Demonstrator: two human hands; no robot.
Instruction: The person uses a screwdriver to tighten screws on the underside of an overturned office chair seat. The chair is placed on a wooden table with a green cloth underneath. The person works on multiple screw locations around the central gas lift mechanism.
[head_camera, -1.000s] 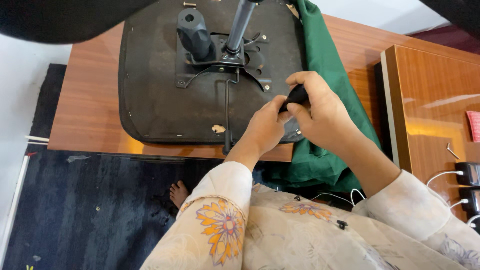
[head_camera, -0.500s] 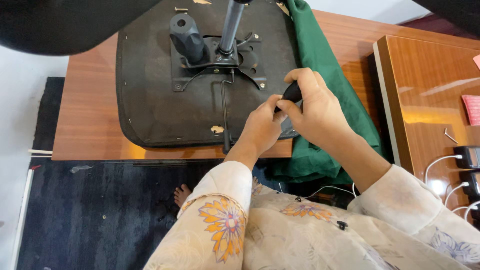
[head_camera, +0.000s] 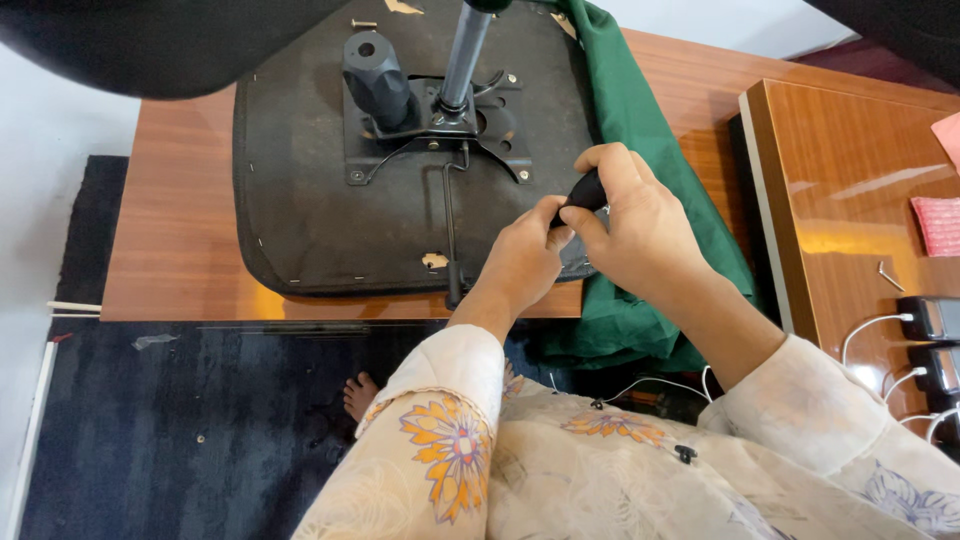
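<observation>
Seen from above, an upturned office chair seat (head_camera: 330, 200) lies on a wooden desk (head_camera: 170, 240), its black underside facing up. A black metal mounting plate (head_camera: 430, 125) is fixed near the middle of the underside, and a silver gas-lift column (head_camera: 462, 55) rises from it toward the camera. Just left of the column stands a stubby black knob (head_camera: 378, 80). A thin black lever rod (head_camera: 450, 230) runs from the plate down to the near edge of the seat.

Both hands meet at the right edge of the seat. The right hand (head_camera: 640, 225) is curled around a short black handle (head_camera: 587, 190), thumb and fingers closed on it. The left hand (head_camera: 520, 262) sits just beside and below, its fingers bunched narrow and touching the lower end of the same handle; whether it grips the handle or only steadies it cannot be told.

A green cloth (head_camera: 640, 130) lies under the seat's right side and drapes off the front of the desk. To the right stands a second, glossier wooden surface (head_camera: 850, 200) carrying a pink object (head_camera: 940, 225) at the picture's edge, a small metal hex key (head_camera: 887, 275) and dark chargers with white cables (head_camera: 925, 320). Both arms wear cream sleeves (head_camera: 450, 440) with orange flower print. Below the desk, a bare foot (head_camera: 360, 395) rests on a dark blue carpet (head_camera: 200, 420).
</observation>
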